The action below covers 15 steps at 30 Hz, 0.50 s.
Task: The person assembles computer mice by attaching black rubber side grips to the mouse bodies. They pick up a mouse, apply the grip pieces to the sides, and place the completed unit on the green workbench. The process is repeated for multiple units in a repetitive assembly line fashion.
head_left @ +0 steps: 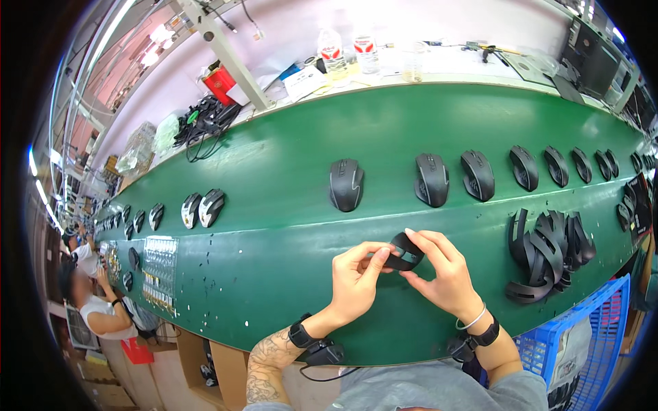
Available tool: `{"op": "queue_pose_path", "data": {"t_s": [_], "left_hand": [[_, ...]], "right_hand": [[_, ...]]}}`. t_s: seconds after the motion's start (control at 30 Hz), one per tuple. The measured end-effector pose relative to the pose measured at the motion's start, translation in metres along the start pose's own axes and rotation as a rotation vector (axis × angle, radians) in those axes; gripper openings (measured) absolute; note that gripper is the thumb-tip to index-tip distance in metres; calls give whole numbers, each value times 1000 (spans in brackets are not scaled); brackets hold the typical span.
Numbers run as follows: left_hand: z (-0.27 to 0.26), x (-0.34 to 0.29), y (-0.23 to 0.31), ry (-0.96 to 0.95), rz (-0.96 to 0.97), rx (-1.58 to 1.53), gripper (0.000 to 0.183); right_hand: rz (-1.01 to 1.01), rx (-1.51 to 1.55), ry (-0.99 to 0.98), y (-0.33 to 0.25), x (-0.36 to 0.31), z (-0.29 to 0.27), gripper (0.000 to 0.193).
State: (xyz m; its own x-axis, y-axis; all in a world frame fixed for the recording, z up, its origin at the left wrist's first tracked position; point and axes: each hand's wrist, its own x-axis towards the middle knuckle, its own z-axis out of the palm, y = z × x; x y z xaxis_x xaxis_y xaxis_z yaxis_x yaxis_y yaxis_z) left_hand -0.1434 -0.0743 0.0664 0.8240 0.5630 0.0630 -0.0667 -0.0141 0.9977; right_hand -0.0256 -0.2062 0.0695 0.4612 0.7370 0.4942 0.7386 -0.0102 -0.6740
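Fingers of the left hand [355, 282] and right hand [445, 274] grasp a black part [407, 252] between them, above the green desk [274, 281] and toward its near edge. Mice [347, 185] line the desk beyond; to the right, black strips [545, 257] lie heaped near the near edge, close to a blue crate [612, 322].

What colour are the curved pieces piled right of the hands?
The curved pieces are black; the head view shows them best.
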Motion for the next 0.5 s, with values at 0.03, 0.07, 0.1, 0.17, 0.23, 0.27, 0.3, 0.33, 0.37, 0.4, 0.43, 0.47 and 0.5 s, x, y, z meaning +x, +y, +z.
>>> {"op": "queue_pose_path", "data": {"t_s": [0.03, 0.07, 0.1, 0.17, 0.23, 0.27, 0.3, 0.33, 0.37, 0.4, 0.43, 0.47, 0.5], "left_hand": [[-1, -3, 0, 1, -1, -4, 19], [-4, -6, 1, 0, -1, -27, 19], [-6, -9, 2, 0, -1, -52, 19], [-9, -12, 2, -2, -27, -114, 19], [-15, -13, 3, -34, -98, -143, 19], [-18, -13, 1, -53, -127, -169, 19], [-20, -13, 6, -93, -114, -160, 20], [-27, -10, 7, -136, -79, -117, 20], [-37, -3, 7, -100, -58, -38, 23], [-53, 8, 7, -68, -40, 37, 26], [-77, 27, 3, 43, 178, 380, 32], [-109, 48, -1, 156, 393, 729, 37], [-141, 68, -5, 283, 408, 906, 43]], "right_hand": [[-21, 25, 15, 0, 0, 0, 64], [-46, 59, 30, -2, 0, 3, 64], [-69, 77, 15, -2, -1, 4, 63], [-125, 127, -22, -2, -5, 7, 62], [-137, 123, -15, -3, -6, 11, 61], [-139, 117, -9, -6, -6, 13, 61], [-19, 94, 12, -13, -5, 12, 59], [17, 121, 29, -12, -6, 16, 58], [-38, 91, 33, -9, -6, 18, 57], [-91, 55, 38, -8, -7, 19, 56], [-91, 58, 9, -7, -7, 19, 55], [-91, 67, -16, -9, -8, 18, 53], [-85, 68, -43, -8, -9, 18, 51]]}}
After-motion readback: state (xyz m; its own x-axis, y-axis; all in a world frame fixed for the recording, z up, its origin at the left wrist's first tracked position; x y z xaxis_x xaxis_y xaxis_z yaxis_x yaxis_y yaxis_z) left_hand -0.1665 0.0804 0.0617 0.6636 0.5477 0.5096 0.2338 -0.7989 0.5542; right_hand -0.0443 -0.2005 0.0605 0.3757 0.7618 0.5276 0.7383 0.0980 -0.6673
